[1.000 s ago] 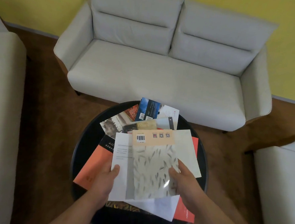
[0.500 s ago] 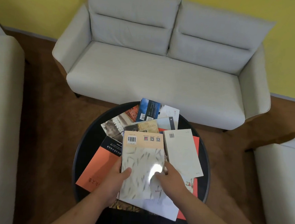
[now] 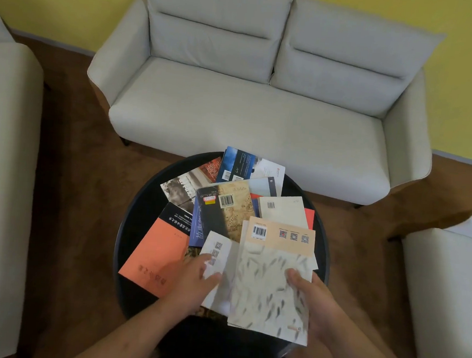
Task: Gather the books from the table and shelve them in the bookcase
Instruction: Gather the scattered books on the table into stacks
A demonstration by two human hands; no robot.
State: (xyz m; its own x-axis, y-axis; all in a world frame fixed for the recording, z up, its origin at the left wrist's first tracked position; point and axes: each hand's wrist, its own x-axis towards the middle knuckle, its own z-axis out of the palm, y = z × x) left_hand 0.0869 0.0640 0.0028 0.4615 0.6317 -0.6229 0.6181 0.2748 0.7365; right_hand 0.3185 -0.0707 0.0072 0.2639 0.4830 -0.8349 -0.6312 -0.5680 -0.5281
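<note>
Grips the pale fish-patterned paperback with a peach barcode strip (image 3: 272, 280) at its near right edge in the right hand (image 3: 313, 306), thumb on the cover, apparently to hold it up as the start of a stack. Holds in the left hand (image 3: 195, 281), just left of that, a thin white book with printed codes (image 3: 218, 258) by its left edge, likely to tuck it beneath. Leaves other books (image 3: 226, 214) fanned beyond both hands on the round black table (image 3: 138, 222); no bookcase in view.
</note>
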